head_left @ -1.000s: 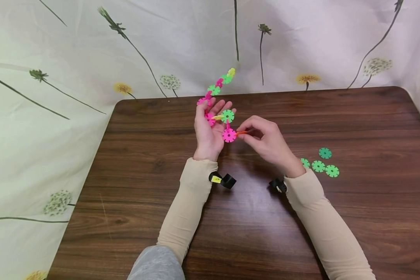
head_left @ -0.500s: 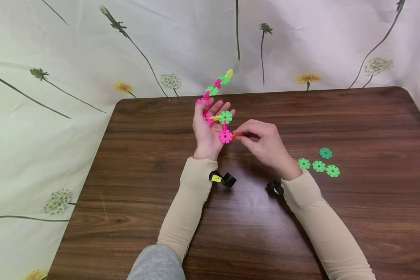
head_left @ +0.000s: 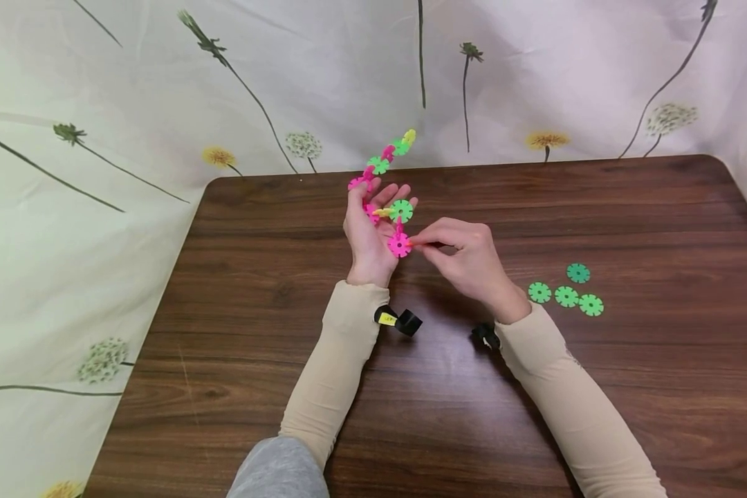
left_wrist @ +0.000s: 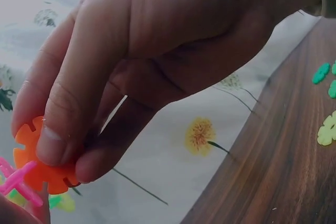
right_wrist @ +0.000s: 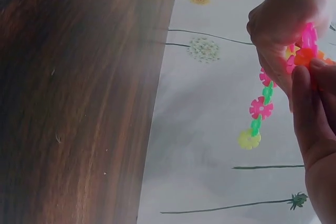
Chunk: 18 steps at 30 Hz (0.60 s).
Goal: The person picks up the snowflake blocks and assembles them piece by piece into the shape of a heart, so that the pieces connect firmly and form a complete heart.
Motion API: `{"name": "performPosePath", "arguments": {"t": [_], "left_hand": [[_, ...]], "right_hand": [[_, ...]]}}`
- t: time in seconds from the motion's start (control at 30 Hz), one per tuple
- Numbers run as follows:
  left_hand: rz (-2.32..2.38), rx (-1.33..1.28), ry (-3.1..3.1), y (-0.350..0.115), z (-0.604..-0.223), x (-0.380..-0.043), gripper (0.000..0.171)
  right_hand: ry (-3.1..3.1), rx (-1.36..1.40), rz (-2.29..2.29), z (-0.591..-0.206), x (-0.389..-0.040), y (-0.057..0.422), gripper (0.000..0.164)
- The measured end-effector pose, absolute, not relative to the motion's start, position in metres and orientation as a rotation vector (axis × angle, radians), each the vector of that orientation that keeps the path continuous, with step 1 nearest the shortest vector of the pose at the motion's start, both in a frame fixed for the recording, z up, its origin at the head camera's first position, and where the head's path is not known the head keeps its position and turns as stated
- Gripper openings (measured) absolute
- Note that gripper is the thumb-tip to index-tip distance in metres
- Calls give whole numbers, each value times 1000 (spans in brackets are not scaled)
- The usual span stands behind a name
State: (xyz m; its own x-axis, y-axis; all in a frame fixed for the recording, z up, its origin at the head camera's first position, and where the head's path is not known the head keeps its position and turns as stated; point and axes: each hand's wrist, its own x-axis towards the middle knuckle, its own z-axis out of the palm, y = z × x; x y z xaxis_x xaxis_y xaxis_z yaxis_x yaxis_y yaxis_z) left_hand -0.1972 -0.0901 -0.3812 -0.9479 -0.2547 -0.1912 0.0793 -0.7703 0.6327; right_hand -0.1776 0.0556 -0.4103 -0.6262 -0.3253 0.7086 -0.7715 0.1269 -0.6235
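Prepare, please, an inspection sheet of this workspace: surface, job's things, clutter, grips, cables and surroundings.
Surface: brown table.
Job's things: chain of pink, green and yellow discs; orange disc at the chain's near pink disc, joined or not unclear; four loose green discs on the table.
Clutter: nothing seen.
Left grip: holds the chain.
Right grip: pinches the orange disc.
Cables: nothing seen.
Surroundings: flower-printed cloth behind the table.
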Motion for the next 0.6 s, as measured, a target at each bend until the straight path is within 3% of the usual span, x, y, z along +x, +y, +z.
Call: {"name": "performPosePath", "arguments": {"t": [0.6], "left_hand": [[-2908, 388, -956, -95, -385, -202, 21]], "right_hand": [[-2239, 943, 1732, -407, -184, 75, 11]]}}
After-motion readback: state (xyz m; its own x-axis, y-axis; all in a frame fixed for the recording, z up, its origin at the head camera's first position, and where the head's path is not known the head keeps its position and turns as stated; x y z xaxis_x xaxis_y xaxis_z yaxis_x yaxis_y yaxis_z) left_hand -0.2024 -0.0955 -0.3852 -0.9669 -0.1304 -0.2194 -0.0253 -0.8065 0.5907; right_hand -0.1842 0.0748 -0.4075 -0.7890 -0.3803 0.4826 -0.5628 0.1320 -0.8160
